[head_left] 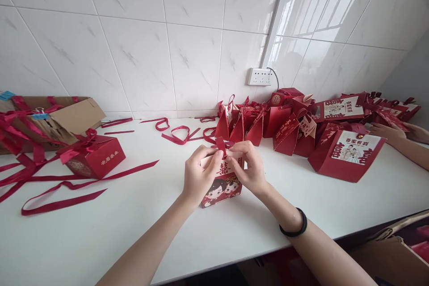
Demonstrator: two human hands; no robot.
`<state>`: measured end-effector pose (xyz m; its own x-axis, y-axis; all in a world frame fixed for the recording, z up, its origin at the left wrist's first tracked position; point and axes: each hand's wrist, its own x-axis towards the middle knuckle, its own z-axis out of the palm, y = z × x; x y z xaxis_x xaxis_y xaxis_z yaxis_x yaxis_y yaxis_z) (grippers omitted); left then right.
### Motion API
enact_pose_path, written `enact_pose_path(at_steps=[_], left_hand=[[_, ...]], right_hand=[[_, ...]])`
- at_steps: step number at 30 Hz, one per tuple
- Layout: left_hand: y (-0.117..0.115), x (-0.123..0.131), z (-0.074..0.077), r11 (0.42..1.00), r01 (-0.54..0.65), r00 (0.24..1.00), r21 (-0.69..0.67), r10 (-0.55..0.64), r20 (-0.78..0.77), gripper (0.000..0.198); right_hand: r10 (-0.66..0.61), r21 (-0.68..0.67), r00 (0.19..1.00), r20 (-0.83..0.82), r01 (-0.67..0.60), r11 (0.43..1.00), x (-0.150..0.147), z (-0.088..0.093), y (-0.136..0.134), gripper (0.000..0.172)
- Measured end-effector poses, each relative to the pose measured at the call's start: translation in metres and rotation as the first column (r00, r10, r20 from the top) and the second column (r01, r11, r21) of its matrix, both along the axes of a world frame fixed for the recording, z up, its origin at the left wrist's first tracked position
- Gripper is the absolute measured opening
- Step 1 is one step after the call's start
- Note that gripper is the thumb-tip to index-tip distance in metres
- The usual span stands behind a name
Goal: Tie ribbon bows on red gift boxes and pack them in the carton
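Left hand and right hand both pinch the red ribbon atop a small red gift box, standing mid-worktop. Finished red boxes piled behind right; tied box and loose ribbons lie left (cardboard carton beyond). Another person's hand at far right. White tiled wall, socket.

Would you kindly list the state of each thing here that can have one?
Small red gift box: upright, top held by both hands.
Left hand: pinching box top.
Right hand: pinching box top.
Cardboard carton: open.
Ribboned red box: closed.
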<state>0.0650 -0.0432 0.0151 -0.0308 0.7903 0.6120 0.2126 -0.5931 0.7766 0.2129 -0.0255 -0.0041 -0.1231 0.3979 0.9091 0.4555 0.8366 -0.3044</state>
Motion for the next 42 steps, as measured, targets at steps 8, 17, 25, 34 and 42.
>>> enact_pose_path(at_steps=[8, 17, 25, 34, 42], left_hand=[[0.002, -0.002, -0.003, 0.999, 0.046, 0.998, -0.021, -0.047, -0.034, 0.011], [0.003, -0.001, -0.003, 0.998, 0.033, 0.997, 0.059, -0.029, -0.071, 0.012], [0.005, -0.009, -0.006, 0.904, -0.193, 0.961, 0.382, 0.252, -0.110, 0.005], [-0.005, 0.020, -0.040, 0.595, 0.469, 0.830, 0.652, -0.046, -0.555, 0.071], [-0.002, 0.019, -0.048, 0.625, 0.549, 0.812, 0.555, -0.241, -0.532, 0.068]], right_hand=[[0.009, -0.008, 1.000, -0.005, -0.009, 1.000, 0.000, 0.004, 0.000, 0.014], [0.031, -0.015, 0.999, -0.005, -0.031, 0.999, 0.003, 0.004, -0.001, 0.014], [-0.184, -0.045, 0.978, -0.096, 0.181, 0.982, -0.007, 0.012, -0.021, 0.032], [-0.237, -0.697, 0.741, -0.629, -0.401, 0.594, -0.011, -0.012, -0.077, 0.085], [-0.386, -0.670, 0.634, -0.670, -0.294, 0.681, 0.050, -0.006, -0.089, 0.020]])
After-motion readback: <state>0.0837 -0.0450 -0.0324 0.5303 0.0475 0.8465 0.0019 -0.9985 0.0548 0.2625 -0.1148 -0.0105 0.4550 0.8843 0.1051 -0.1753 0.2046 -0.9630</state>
